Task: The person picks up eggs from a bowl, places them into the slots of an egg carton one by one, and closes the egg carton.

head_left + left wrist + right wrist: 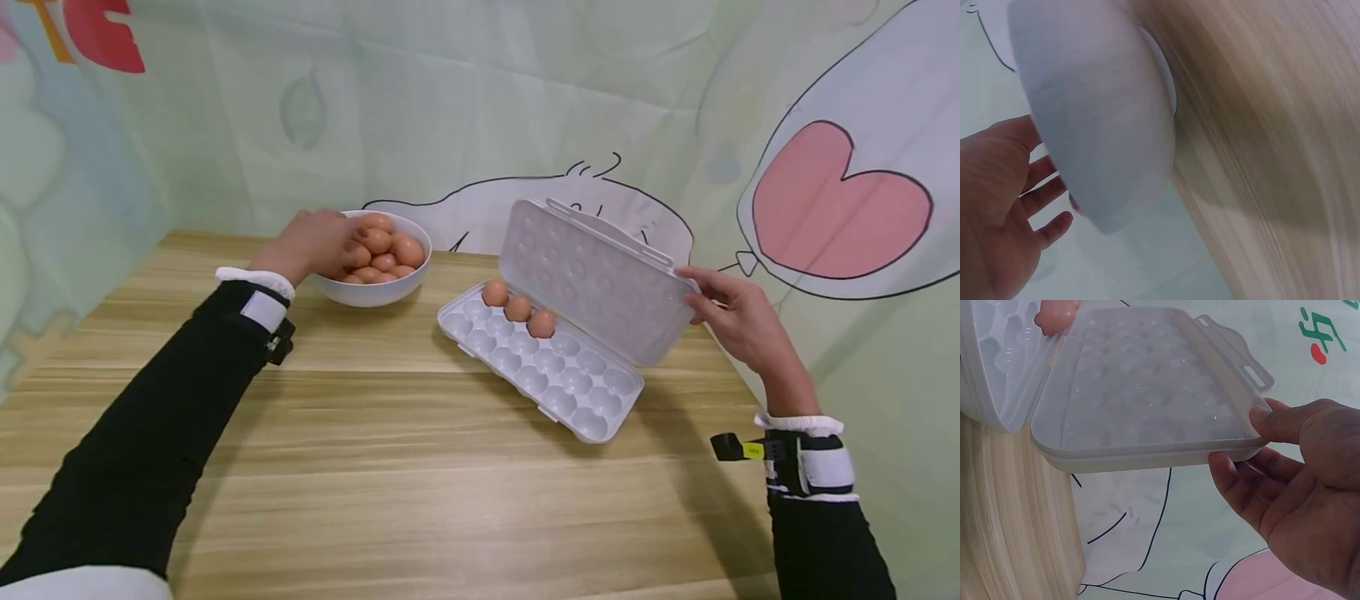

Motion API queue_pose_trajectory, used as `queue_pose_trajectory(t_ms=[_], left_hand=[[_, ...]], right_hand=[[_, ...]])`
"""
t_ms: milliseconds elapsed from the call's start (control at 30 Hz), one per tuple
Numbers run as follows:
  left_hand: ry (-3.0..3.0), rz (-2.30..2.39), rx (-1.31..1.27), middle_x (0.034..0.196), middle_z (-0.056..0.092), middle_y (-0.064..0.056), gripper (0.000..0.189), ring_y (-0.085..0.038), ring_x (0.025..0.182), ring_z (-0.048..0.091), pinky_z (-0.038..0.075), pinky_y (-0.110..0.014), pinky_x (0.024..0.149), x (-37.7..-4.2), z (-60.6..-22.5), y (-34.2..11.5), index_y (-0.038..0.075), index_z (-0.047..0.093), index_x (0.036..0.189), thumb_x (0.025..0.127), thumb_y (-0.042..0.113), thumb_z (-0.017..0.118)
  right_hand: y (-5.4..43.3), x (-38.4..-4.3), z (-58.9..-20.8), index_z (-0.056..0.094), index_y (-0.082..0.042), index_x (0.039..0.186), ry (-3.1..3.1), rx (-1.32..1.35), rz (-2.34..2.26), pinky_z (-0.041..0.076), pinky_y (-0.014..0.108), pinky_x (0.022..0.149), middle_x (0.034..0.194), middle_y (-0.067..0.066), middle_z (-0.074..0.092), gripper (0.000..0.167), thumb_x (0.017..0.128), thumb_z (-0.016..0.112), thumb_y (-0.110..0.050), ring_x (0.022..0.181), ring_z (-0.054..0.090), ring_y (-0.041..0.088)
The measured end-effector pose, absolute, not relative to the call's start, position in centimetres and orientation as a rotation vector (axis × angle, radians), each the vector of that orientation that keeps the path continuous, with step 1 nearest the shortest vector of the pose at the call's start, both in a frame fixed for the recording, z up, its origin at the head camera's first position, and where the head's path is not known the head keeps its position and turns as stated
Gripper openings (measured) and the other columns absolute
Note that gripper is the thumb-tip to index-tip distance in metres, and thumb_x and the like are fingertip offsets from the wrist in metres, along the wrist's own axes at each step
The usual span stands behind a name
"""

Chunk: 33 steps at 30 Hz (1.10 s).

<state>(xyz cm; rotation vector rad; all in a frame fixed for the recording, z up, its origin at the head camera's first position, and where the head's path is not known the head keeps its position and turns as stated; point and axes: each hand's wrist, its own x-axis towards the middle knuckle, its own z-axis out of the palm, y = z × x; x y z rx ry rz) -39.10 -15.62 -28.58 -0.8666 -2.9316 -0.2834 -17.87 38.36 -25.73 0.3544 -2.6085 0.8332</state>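
Note:
A white bowl (pixel 367 293) holding several brown eggs (pixel 407 249) stands at the back left of the wooden table. My left hand (pixel 318 242) reaches over its left rim, fingertips among the eggs; the left wrist view shows the bowl's side (pixel 1097 112) hiding the fingertips, so whether an egg is gripped cannot be seen. To the right lies an egg tray (pixel 558 400) with round hollows, three eggs (pixel 517 307) in a row along its hinge side. Its translucent lid (pixel 592 275) is tilted up. My right hand (pixel 738 321) pinches the lid's right corner between thumb and fingers.
The wooden table (pixel 360 483) spreads in front of the bowl and tray. Behind it hangs a pale printed backdrop (pixel 450 100) with cartoon drawings. A carry handle (pixel 1238 350) sticks out along the lid's edge.

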Motion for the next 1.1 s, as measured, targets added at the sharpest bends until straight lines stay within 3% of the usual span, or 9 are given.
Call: queue_pose_trajectory(t_ms=[133,233,300,433,567,633,700,933,1100], left_hand=[[-3.016,-0.468,-0.76,0.127,0.069,-0.017,0.039,-0.043,0.119,0.057,0.027,-0.06,0.112,-38.9,-29.0,-14.8,0.023,0.061,0.142,0.106,0.033,0.049],[-3.015,-0.583,-0.721,0.127,0.069,-0.017,0.034,-0.04,0.126,0.056,0.011,-0.06,0.117,-38.9,-29.3,-14.5,0.018,0.069,0.128,0.107,0.033,0.048],[-3.017,-0.709,-0.657,0.129,0.068,-0.018,0.036,-0.04,0.131,0.051,0.01,-0.057,0.119,-39.0,-29.4,-14.4,0.017,0.07,0.128,0.107,0.037,0.048],[-3.028,-0.771,-0.6,0.132,0.065,-0.023,0.038,-0.046,0.135,0.043,0.02,-0.057,0.117,-39.1,-29.6,-14.3,0.017,0.069,0.129,0.107,0.038,0.047],[-2.956,-0.491,-0.794,0.123,0.065,-0.027,0.035,-0.048,0.117,0.054,0.043,-0.057,0.1,-39.2,-29.4,-14.3,0.013,0.063,0.135,0.107,0.029,0.049],[-2.899,-0.397,-0.89,0.12,0.064,-0.026,0.036,-0.044,0.108,0.058,0.047,-0.057,0.095,-39.2,-29.0,-14.2,0.01,0.06,0.137,0.106,0.025,0.05],[-2.878,-0.452,-0.932,0.119,0.063,-0.025,0.039,-0.04,0.107,0.059,0.048,-0.055,0.095,-39.0,-28.4,-14.0,0.007,0.059,0.138,0.106,0.026,0.049],[-2.871,-0.927,-0.817,0.15,0.051,-0.018,0.058,-0.034,0.132,0.047,0.036,-0.052,0.113,-37.9,-26.5,-12.3,0.004,0.046,0.154,0.103,0.031,0.055],[-2.807,-1.134,-0.802,0.146,0.053,-0.011,0.057,-0.028,0.125,0.05,0.038,-0.046,0.111,-37.1,-25.9,-9.7,0.009,0.048,0.151,0.1,0.034,0.056]], right_hand=[[38.5,-17.9,-25.7,0.06,0.0,0.142,-2.61,0.351,0.837,0.05,0.011,0.071,0.118,0.025,0.066,0.039,0.104,0.058,-0.001,0.088,0.062,0.014],[38.5,-17.8,-25.6,0.059,-0.001,0.143,-2.616,0.334,0.836,0.05,0.012,0.07,0.118,0.025,0.066,0.039,0.104,0.057,-0.001,0.088,0.062,0.016],[38.5,-17.8,-25.5,0.059,-0.001,0.143,-2.619,0.325,0.833,0.05,0.012,0.071,0.118,0.024,0.066,0.039,0.104,0.058,-0.001,0.089,0.062,0.017],[38.5,-17.8,-25.4,0.059,-0.002,0.143,-2.625,0.318,0.827,0.051,0.012,0.072,0.121,0.024,0.065,0.039,0.104,0.058,-0.002,0.092,0.062,0.019],[38.6,-17.9,-25.4,0.059,-0.002,0.144,-2.635,0.32,0.837,0.051,0.012,0.073,0.124,0.025,0.065,0.039,0.104,0.057,-0.002,0.095,0.062,0.023],[38.6,-17.9,-25.4,0.059,-0.001,0.144,-2.636,0.32,0.841,0.051,0.012,0.073,0.125,0.025,0.064,0.039,0.104,0.057,-0.002,0.095,0.062,0.024],[38.6,-17.9,-25.4,0.058,-0.001,0.144,-2.634,0.321,0.843,0.051,0.012,0.072,0.125,0.025,0.064,0.04,0.104,0.057,-0.002,0.095,0.062,0.024],[38.5,-17.9,-25.4,0.058,-0.002,0.144,-2.632,0.321,0.849,0.052,0.013,0.073,0.126,0.025,0.064,0.04,0.104,0.057,-0.002,0.095,0.062,0.023],[38.4,-17.9,-25.5,0.058,-0.001,0.144,-2.635,0.309,0.861,0.05,0.012,0.072,0.125,0.025,0.064,0.039,0.104,0.057,-0.002,0.095,0.062,0.023]])
